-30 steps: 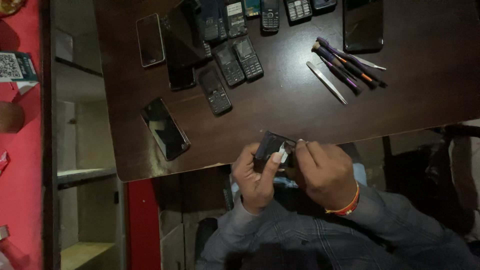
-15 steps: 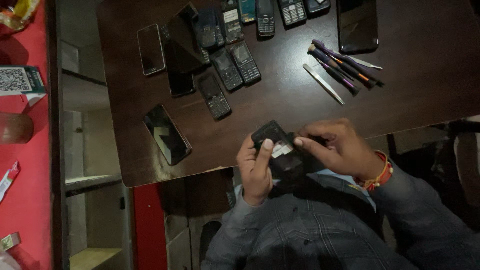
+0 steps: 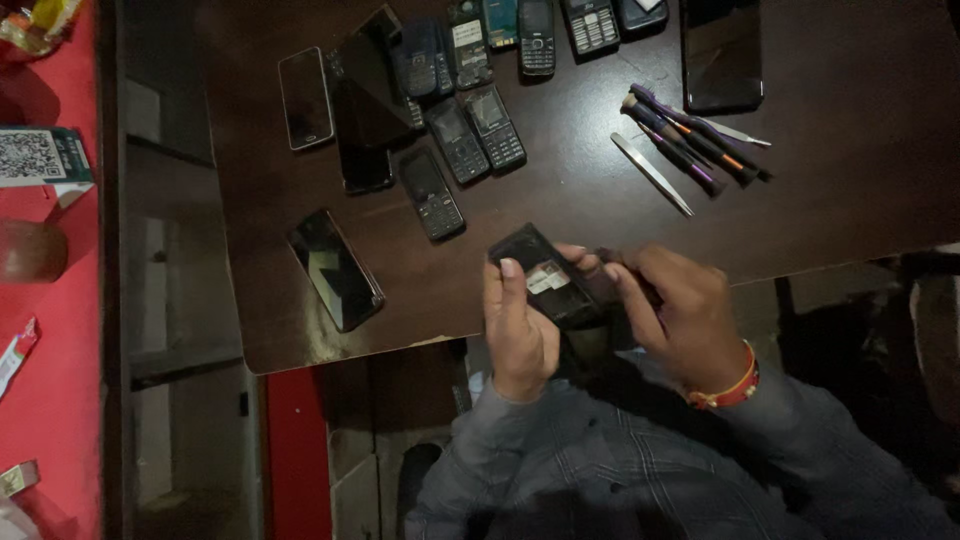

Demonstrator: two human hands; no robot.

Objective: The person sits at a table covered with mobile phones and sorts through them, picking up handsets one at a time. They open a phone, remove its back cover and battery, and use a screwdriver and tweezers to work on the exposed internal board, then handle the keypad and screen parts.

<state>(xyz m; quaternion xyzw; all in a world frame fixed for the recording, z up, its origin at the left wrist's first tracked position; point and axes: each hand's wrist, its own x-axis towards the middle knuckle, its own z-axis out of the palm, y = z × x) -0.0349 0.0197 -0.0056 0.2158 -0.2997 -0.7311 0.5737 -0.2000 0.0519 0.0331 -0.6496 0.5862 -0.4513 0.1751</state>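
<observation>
Resting phone [image 3: 548, 280] between both hands

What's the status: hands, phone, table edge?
Left hand and right hand both grip opened phone at table edge. Tools, other phones lie apart, untouched.

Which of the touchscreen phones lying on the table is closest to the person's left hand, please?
The black smartphone lying alone and slanted near the table's front-left edge; the other touchscreen phones sit farther back, beside the keypad phones.
</observation>
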